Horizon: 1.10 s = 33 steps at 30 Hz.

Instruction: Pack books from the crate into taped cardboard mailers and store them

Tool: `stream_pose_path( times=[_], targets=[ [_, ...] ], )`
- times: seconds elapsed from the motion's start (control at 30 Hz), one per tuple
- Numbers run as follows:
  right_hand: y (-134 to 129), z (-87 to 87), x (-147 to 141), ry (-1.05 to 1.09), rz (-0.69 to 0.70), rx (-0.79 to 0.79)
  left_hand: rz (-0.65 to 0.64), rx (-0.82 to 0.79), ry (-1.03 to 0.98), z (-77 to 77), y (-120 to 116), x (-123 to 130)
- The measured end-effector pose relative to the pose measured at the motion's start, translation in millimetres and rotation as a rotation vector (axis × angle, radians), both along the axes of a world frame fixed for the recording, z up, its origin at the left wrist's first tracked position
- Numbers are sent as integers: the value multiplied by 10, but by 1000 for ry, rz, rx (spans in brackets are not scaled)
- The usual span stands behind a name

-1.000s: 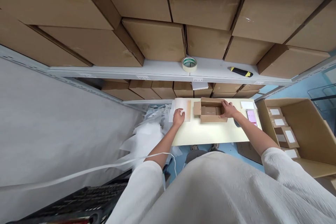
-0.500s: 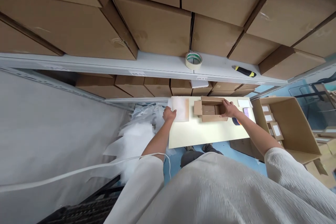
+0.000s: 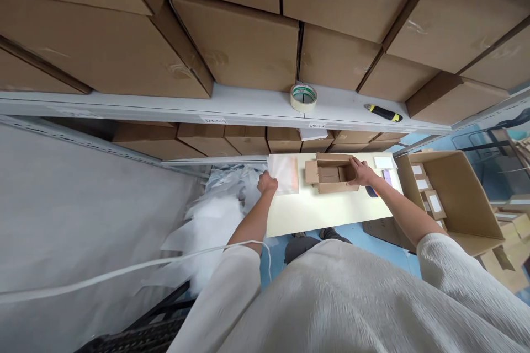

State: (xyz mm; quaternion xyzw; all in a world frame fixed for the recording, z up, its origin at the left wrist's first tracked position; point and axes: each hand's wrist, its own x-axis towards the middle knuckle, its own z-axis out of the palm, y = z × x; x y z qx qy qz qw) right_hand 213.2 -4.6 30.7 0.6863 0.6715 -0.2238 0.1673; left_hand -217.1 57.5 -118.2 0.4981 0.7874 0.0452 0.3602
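Note:
An open brown carton [image 3: 329, 187] lies on the pale yellow table [image 3: 306, 218], a flap sticking out at its left end. My right hand [image 3: 359, 172] grips the carton's right end, thumb inside and fingers over the far edge. At the table's left edge, my left hand [image 3: 267, 182] is closed on the near-left edge of a thin whitish sheet or bag [image 3: 284, 174] with an orange-tinted strip. Right of the carton are a white label [image 3: 383, 162], a phone-like item [image 3: 387, 176] and a dark blue object [image 3: 371, 192] partly behind my right wrist.
Shelves of large cartons [image 3: 236, 38] rise in front, with a tape roll [image 3: 303, 97] and a cutter [image 3: 383, 113] on the ledge [image 3: 248, 100]. White packing material [image 3: 215, 231] is heaped at left. A big open box [image 3: 467, 193] holds small boxes at right. A white cable [image 3: 136, 267] crosses my left arm.
My left hand has closed its fingers at the sheet's edge and the sheet's left side has shifted slightly. My right hand stays on the carton. The view has shifted a little.

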Motion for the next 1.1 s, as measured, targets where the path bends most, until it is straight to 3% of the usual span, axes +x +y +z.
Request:
stream_pose_path(
  times=[0.23,0.4,0.53,0.8,0.93,1.1],
  targets=[
    [6,-47,26,-2,9,-4,-28,43,32,108,-93,43],
    [0,-88,50,4,18,2,-28,100,-28,346,-148,75],
    [8,-151,73,23,17,16,-17,258,-47,698,-208,70],
    [56,-291,127,132,-3,72,-18,683,-159,1591,-458,-108],
    [48,-342,154,206,-12,121,-28,790,-316,1821,-461,238],
    [-34,-355,135,242,-29,181,-163,740,-362,1777,-354,1032]
  ],
)
